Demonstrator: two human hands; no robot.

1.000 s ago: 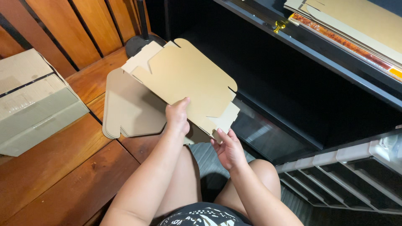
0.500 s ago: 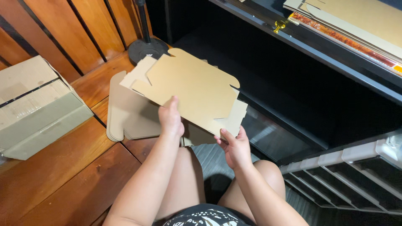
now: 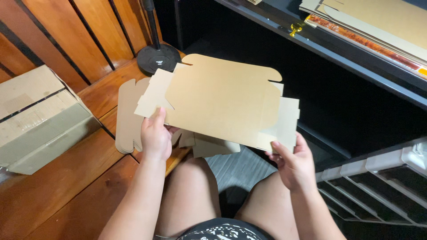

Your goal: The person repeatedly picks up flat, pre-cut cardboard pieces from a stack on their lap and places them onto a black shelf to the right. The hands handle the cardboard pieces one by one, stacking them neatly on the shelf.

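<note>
Between both hands' fingers (image 3: pixel 161 116) — a flat cardboard box blank (image 3: pixel 220 104), edges pinched.

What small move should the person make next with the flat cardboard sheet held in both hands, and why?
Probably fold up one side flap. The cardboard blank is still fully flat, held in the air by the left hand at its near-left edge and the right hand at its near-right corner flap, so both hands are already placed at a flap.

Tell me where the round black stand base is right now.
In the head view the round black stand base sits upper left on the wooden floor, just behind the flat brown cardboard blank and right of the taped cardboard box.
</note>
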